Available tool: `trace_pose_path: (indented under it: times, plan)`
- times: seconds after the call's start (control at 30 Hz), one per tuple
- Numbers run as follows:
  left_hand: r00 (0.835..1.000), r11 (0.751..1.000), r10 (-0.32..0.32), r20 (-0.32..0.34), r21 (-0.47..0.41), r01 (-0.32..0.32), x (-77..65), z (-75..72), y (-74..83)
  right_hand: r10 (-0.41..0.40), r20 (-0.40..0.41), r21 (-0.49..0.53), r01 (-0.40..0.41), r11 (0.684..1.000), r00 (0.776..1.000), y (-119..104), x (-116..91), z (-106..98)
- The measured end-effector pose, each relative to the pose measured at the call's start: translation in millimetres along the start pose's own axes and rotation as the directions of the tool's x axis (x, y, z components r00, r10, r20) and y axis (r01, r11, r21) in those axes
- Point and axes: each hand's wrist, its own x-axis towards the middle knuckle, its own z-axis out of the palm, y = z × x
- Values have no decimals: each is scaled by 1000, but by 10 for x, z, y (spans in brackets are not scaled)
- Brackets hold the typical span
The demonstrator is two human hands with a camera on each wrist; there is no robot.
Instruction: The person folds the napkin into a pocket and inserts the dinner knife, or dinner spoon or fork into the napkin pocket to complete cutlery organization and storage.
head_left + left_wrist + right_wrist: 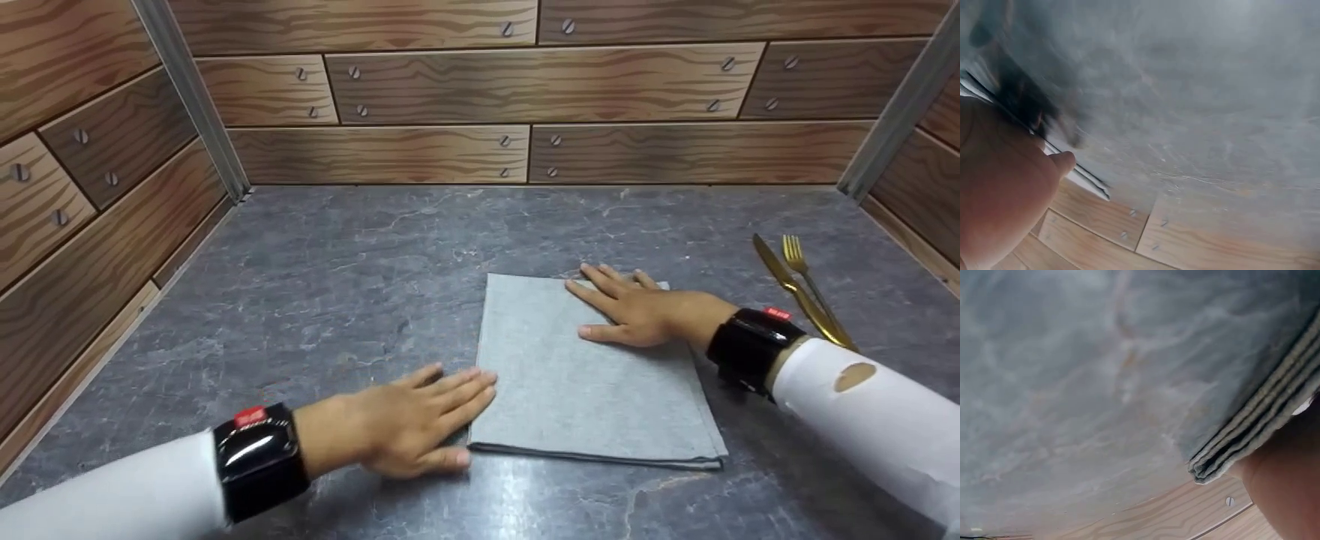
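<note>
A light grey cloth napkin, folded into a rectangle, lies flat on the grey marbled table. My left hand has its fingers stretched out, the fingertips touching the napkin's left edge near the front corner. On the far right part of the cloth rests my right hand, fingers spread and straight. The right wrist view shows the napkin's stacked layers at an edge, beside part of the right hand. In the left wrist view, the left hand is next to the cloth's edge.
A gold knife and a gold fork lie side by side on the table, right of the napkin and close to the right forearm. Wood-patterned walls enclose the table at the back and both sides.
</note>
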Motion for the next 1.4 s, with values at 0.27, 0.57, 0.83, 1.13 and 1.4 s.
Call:
trace_pose_path:
  times: [0.27, 0.57, 0.83, 1.13, 1.4]
  plan:
    - [992, 992, -108, 61, 74, 104, -16, -334, 182, -130, -183, -21, 128, 992, 974, -401, -306, -238]
    - [954, 979, -196, -225, -98, 178, 805, 100, -733, -264, 177, -40, 275, 961, 948, -885, -654, -285]
    - [920, 732, -358, 161, -564, 384, 558, -409, -217, -76, 225, -234, 130, 963, 971, -1052, -858, -68]
    - [922, 664, -319, 218, -643, 382, 422, -624, -6, -124, 217, -216, 171, 961, 968, -1047, -903, -22]
    - [935, 623, -260, 240, -698, 352, 408, -589, 35, -221, 191, -204, 259, 944, 956, -1052, -882, 46]
